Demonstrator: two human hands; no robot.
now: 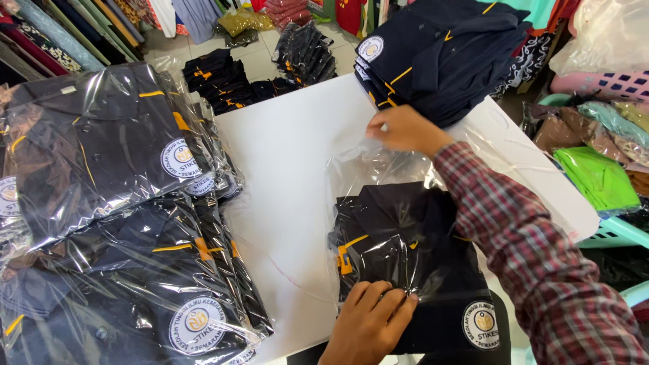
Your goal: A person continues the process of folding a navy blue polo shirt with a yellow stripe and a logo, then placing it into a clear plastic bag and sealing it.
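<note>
A dark navy shirt with yellow trim and a round white badge (405, 236) lies in a clear plastic bag (358, 169) on the white table (284, 155). My left hand (368, 324) presses down on the near end of the bagged shirt, fingers together on the plastic. My right hand (405, 130), on a plaid-sleeved arm, pinches the bag's open far edge. Just beyond that hand sits a stack of unbagged navy shirts (446, 47).
Piles of bagged navy shirts (115, 149) cover the table's left side, down to the near corner (149, 297). More dark shirts lie on the floor (223, 81) beyond the table. Folded green cloth (598, 176) and a teal basket (618, 233) sit at the right.
</note>
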